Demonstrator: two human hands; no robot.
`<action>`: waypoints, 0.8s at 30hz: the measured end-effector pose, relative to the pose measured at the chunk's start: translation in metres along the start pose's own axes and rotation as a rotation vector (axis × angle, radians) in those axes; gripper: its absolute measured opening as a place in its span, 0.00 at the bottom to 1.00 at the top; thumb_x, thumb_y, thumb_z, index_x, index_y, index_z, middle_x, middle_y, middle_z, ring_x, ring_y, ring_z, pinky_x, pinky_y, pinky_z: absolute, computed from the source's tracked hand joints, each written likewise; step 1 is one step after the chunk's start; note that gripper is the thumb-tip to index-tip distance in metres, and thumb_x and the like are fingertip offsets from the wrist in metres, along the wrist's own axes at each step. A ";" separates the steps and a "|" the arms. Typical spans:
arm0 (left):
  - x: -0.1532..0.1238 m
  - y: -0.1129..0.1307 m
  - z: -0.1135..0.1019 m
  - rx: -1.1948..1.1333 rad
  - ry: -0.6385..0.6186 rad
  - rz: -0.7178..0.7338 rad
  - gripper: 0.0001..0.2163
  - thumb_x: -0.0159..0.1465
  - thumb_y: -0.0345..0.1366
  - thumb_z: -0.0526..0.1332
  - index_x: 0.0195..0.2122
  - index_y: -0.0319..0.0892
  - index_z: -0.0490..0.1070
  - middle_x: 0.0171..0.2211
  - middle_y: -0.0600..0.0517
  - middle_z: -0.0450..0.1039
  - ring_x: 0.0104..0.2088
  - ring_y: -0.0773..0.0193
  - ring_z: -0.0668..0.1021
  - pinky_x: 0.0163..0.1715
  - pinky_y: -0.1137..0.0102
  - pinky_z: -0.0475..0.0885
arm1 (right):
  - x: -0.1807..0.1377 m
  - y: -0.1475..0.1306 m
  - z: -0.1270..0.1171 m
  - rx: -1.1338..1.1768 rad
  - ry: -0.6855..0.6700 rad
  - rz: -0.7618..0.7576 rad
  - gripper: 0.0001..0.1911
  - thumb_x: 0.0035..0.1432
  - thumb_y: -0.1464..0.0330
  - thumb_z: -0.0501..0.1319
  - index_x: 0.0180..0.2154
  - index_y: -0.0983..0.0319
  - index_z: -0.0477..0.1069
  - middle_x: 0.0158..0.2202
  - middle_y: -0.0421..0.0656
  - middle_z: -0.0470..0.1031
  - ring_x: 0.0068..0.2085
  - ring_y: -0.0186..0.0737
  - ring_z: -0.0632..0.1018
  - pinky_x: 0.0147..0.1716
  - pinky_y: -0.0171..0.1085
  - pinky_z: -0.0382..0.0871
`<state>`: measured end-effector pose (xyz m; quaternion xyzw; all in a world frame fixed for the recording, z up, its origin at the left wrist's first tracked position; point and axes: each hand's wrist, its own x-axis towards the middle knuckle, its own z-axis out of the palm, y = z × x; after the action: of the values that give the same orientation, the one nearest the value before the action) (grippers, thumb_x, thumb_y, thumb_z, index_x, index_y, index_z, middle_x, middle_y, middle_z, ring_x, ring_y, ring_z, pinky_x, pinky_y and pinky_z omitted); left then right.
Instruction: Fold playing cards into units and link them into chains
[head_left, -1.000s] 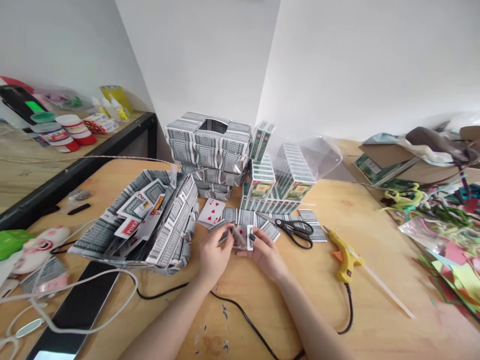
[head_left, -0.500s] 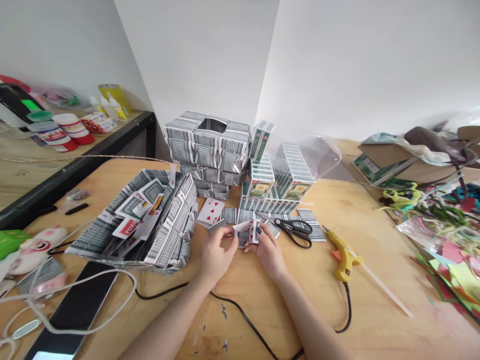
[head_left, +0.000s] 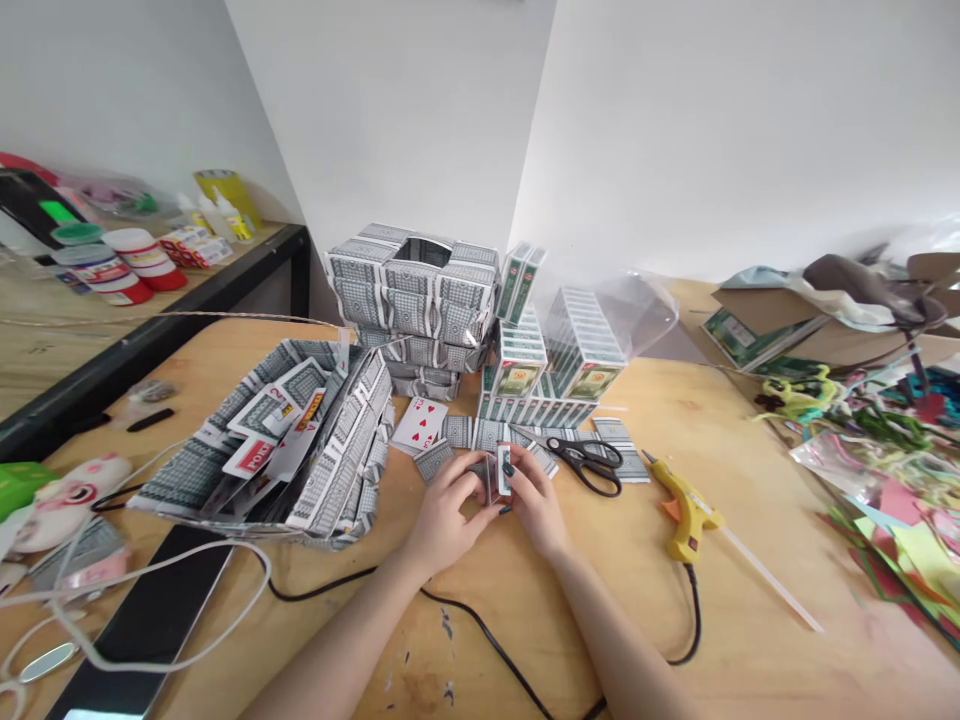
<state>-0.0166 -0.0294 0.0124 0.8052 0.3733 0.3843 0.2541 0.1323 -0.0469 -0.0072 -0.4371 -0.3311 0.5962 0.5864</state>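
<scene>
Between my hands, above the middle of the table, is a folded playing card [head_left: 505,468]. My right hand [head_left: 534,503] pinches it, with a dark-nailed finger across its face. My left hand [head_left: 448,512] is curled around the card's left side, thumb along the bottom edge; part of the card is hidden behind the fingers. Just beyond lie several loose playing cards [head_left: 456,431], mostly back side up, and a face-up heart card [head_left: 420,424]. Black-handled scissors [head_left: 589,463] rest on cards to the right of my right hand.
A basket made of cards [head_left: 341,450], holding loose cards, stands at left. Behind are a card-built box [head_left: 412,290] and stacked card packs [head_left: 540,370]. A yellow glue gun [head_left: 688,515] lies at right, its black cord [head_left: 495,640] crossing the table. A phone [head_left: 142,620] lies at left.
My left hand has shifted from pinching the card's raised white flap to wrapping its side, thumb now lower. The card has turned, with less of its red-marked face showing.
</scene>
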 end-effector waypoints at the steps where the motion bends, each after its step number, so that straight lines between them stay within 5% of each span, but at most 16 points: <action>1: 0.000 -0.001 0.000 0.008 0.008 0.000 0.07 0.55 0.33 0.61 0.24 0.42 0.62 0.48 0.48 0.66 0.49 0.59 0.70 0.47 0.63 0.67 | 0.000 0.001 0.000 0.007 0.003 -0.009 0.17 0.50 0.61 0.61 0.44 0.55 0.66 0.41 0.41 0.70 0.36 0.39 0.73 0.31 0.36 0.69; 24: 0.000 0.000 0.002 0.116 0.045 0.047 0.08 0.50 0.23 0.57 0.20 0.41 0.59 0.47 0.49 0.65 0.48 0.59 0.69 0.46 0.64 0.68 | -0.004 -0.004 0.005 -0.284 -0.026 -0.132 0.16 0.50 0.65 0.61 0.42 0.59 0.66 0.39 0.43 0.71 0.38 0.39 0.73 0.38 0.37 0.68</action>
<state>-0.0150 -0.0299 0.0112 0.8182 0.3816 0.3861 0.1894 0.1288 -0.0494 -0.0008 -0.4851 -0.4475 0.5090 0.5525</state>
